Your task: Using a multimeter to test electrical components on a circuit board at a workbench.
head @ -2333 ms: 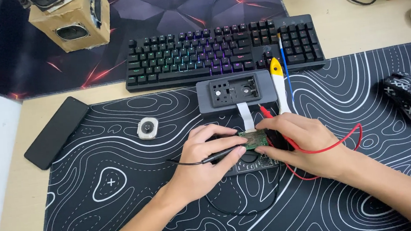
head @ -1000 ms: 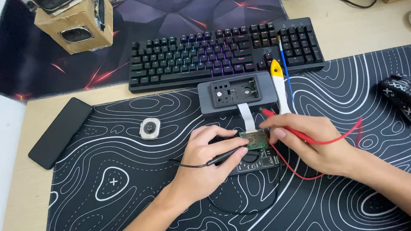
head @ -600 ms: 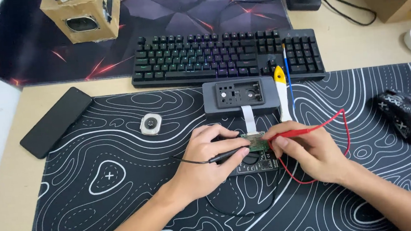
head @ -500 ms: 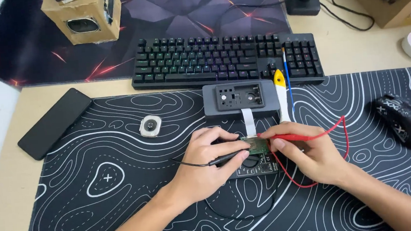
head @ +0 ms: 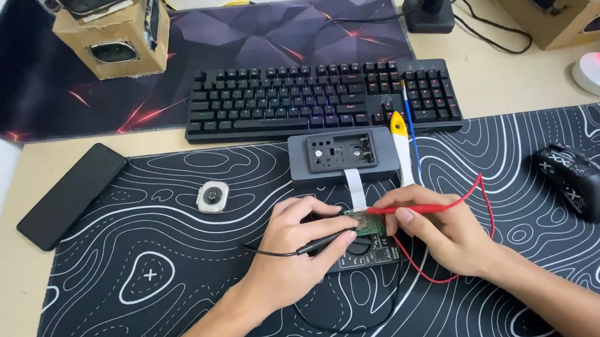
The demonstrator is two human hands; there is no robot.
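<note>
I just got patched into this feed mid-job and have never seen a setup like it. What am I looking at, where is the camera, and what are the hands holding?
There is one view, from a camera on the person's head, looking down at a desk. The left hand holds a black probe, the right hand a red probe; both tips meet at a small green circuit board. A white ribbon joins it to a grey case. Around them on the patterned mat: a keyboard, a black mouse, a phone.
</note>
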